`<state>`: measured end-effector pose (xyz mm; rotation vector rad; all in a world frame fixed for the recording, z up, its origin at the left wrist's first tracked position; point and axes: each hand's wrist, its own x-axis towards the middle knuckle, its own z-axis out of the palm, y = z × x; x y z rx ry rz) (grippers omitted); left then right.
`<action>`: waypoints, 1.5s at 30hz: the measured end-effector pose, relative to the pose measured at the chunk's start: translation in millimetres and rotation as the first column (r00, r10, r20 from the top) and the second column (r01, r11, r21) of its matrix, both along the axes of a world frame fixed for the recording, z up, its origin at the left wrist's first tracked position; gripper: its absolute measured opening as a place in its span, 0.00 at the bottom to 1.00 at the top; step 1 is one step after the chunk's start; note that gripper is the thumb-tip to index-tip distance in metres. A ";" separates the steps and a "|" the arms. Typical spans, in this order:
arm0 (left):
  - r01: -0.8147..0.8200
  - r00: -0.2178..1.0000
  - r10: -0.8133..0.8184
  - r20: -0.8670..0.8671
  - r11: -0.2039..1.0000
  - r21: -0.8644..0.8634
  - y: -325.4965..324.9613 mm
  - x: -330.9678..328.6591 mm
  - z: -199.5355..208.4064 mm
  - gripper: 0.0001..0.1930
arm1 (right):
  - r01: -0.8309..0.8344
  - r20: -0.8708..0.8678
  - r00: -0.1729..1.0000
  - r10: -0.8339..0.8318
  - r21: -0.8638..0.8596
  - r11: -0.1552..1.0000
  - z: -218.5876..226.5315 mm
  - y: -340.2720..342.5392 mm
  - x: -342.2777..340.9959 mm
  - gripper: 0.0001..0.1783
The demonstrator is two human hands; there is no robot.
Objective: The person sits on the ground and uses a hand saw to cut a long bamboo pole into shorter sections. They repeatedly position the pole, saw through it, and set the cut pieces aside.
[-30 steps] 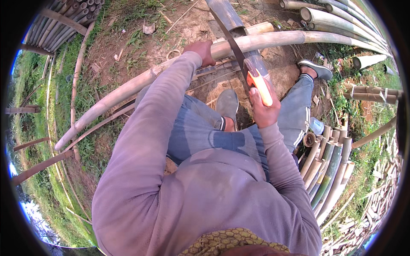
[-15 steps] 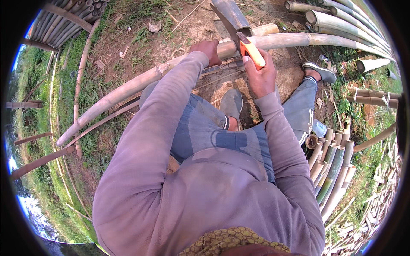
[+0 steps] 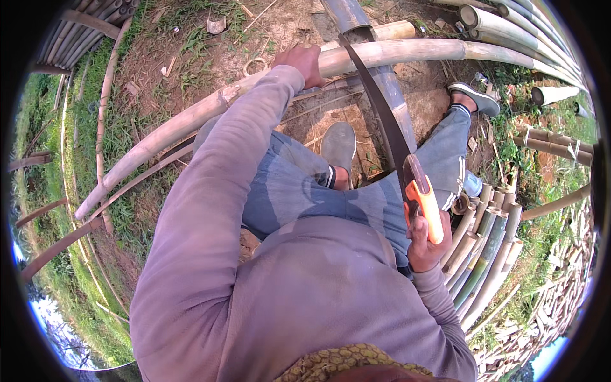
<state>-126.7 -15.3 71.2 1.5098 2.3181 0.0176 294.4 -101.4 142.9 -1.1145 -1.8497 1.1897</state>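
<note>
A long, pale bamboo pole (image 3: pixel 191 119) crosses in front of me, from the lower left up to the stack at the far right. My left hand (image 3: pixel 301 65) is closed round it, left of the saw. In my right hand (image 3: pixel 428 240), drawn back near my right hip, is the orange handle of a handsaw (image 3: pixel 380 105). Its long dark blade reaches away from me, and the tip end lies across the bamboo pole. Beneath that pole runs a thicker grey bamboo piece (image 3: pixel 393 95), pointing away from me between my feet.
Cut bamboo lengths (image 3: pixel 487 242) are piled by my right hip. More thick poles (image 3: pixel 509 25) lie at the far right, and a rack of bamboo (image 3: pixel 83 32) stands at the far left. A short bamboo piece (image 3: pixel 394 30) lies behind the pole. Bamboo rails (image 3: pixel 60 248) stand at left.
My right hand has pulled the handsaw back toward my body and to the right, from close by the pole. My left hand stays on the bamboo pole.
</note>
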 end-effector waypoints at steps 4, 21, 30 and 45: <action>-0.020 1.000 0.020 0.001 1.000 -0.019 1.1 0.7 -0.4 0.34 | 0.039 0.017 0.999 -0.040 0.044 0.998 -31.5 34.7 -59.6 0.10; -0.035 0.999 0.036 0.018 0.998 -0.044 6.5 6.8 -2.1 0.36 | 0.019 -0.008 1.000 -0.018 0.136 0.991 -60.2 49.6 -65.0 0.11; -0.049 0.999 0.049 -0.011 0.998 -0.031 0.7 6.5 3.8 0.33 | 0.005 -0.042 0.999 -0.008 -0.064 0.998 -46.9 43.8 -67.4 0.09; -0.041 0.999 0.040 -0.021 0.998 -0.052 5.2 14.3 15.6 0.33 | 0.012 -0.186 0.982 0.004 0.085 0.996 -66.1 82.1 -123.8 0.12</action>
